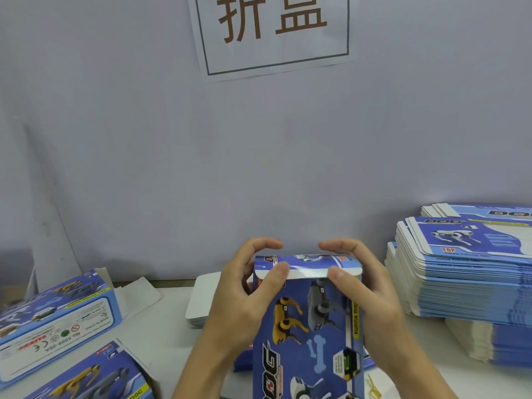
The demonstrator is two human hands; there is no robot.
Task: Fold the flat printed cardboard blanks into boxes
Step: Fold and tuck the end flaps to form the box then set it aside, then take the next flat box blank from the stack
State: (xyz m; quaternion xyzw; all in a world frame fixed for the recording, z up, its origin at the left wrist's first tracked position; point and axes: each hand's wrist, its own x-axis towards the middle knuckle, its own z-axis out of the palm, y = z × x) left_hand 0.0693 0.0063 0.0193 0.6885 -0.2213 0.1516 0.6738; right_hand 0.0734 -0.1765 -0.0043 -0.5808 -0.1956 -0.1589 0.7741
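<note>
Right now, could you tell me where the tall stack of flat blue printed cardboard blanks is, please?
In the head view, the stack of flat blue printed cardboard blanks sits on the white table at the far right, against the wall, just beyond the right hand.

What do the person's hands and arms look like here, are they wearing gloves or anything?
No gloves. The left hand and right hand are bare, with no rings, watch or wristband visible. Both forearms are bare too, with no sleeves showing down to the frame's bottom edge. Fingernails look short and unpainted.

- Even, soft light with a cool bluish cast.
- Faint shadow down the wall [49, 174] at left.
- Edges bow and smear; centre mildly soft.
</note>
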